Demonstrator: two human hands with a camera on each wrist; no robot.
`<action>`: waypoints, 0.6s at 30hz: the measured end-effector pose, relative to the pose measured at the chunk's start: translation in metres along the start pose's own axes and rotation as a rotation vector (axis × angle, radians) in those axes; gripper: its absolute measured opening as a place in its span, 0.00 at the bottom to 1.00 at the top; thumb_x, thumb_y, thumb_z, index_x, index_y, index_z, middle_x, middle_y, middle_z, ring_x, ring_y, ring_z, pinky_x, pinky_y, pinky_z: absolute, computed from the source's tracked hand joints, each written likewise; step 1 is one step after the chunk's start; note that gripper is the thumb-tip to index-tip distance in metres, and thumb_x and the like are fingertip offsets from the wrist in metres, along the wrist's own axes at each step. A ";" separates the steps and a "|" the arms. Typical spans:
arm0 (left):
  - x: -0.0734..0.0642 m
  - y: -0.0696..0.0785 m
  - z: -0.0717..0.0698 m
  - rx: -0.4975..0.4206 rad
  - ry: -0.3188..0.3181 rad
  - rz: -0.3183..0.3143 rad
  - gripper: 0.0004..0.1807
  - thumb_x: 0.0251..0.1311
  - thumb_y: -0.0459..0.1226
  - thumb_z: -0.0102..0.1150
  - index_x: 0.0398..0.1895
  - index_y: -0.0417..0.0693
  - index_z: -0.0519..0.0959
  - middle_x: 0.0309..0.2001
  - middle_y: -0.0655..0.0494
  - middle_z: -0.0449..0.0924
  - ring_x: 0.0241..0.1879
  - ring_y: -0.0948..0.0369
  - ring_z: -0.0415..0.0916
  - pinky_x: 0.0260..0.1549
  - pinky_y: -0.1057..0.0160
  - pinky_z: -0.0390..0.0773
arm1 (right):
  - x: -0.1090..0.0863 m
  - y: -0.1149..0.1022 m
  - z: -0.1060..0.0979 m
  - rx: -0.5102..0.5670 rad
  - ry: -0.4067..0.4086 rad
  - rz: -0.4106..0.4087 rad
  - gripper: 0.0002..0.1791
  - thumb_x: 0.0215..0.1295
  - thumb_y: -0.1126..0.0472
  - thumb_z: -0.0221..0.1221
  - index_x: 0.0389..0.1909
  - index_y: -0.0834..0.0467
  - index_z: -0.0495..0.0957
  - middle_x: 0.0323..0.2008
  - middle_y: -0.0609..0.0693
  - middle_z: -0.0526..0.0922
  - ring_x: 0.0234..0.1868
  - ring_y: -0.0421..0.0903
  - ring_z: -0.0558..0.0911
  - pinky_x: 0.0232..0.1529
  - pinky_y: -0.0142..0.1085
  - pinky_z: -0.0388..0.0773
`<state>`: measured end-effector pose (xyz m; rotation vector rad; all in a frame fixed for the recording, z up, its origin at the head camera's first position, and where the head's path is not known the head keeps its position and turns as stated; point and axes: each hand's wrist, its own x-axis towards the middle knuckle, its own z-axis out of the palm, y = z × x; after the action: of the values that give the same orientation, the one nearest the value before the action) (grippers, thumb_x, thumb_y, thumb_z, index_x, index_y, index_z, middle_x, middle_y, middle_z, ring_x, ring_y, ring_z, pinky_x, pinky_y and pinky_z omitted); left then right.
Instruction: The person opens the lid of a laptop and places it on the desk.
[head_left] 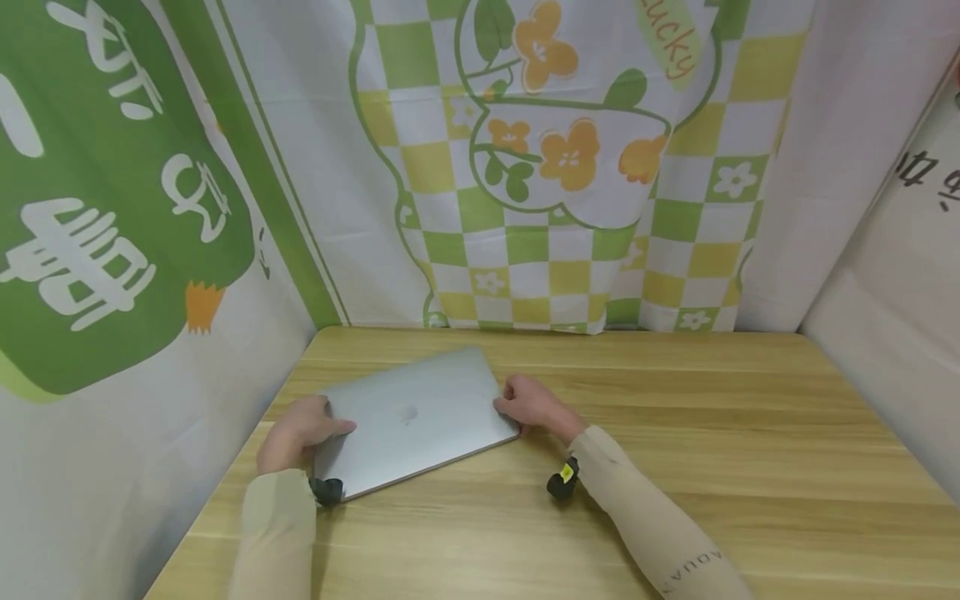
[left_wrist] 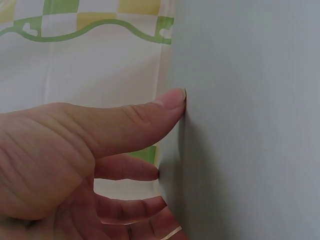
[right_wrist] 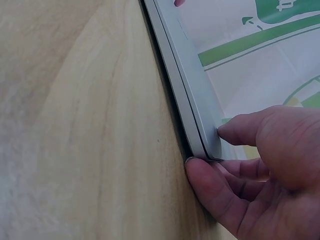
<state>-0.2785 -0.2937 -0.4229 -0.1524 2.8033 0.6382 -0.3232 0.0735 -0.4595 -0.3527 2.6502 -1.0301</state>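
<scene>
A closed silver laptop [head_left: 420, 417] with a logo on its lid lies at an angle over the left half of the wooden table. My left hand [head_left: 302, 429] holds its left edge, thumb on the lid; in the left wrist view the thumb of that hand [left_wrist: 75, 145] presses the grey lid [left_wrist: 250, 120] and the other fingers reach to the edge. At the opposite side, my right hand [head_left: 528, 404] grips the laptop's right edge. The right wrist view has the right hand [right_wrist: 255, 175] pinching a corner of the laptop [right_wrist: 185, 90], thumb above and fingers at and below the edge.
The wooden table [head_left: 712, 467] extends to the right of the laptop. A patterned curtain [head_left: 510, 250] hangs behind its back edge, and a green and white cloth [head_left: 135, 208] hangs at the left. Each wrist carries a small black device, one [head_left: 562, 481] near the right cuff.
</scene>
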 end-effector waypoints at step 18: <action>0.001 0.009 0.006 -0.014 -0.006 0.010 0.41 0.60 0.45 0.65 0.61 0.19 0.63 0.55 0.24 0.71 0.39 0.48 0.75 0.27 0.60 0.80 | -0.007 0.006 -0.005 -0.019 0.008 0.030 0.12 0.70 0.55 0.57 0.31 0.60 0.73 0.25 0.52 0.78 0.16 0.42 0.77 0.16 0.31 0.78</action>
<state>-0.2797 -0.2834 -0.4250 -0.1390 2.7964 0.6603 -0.3191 0.0829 -0.4585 -0.3127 2.6657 -1.0005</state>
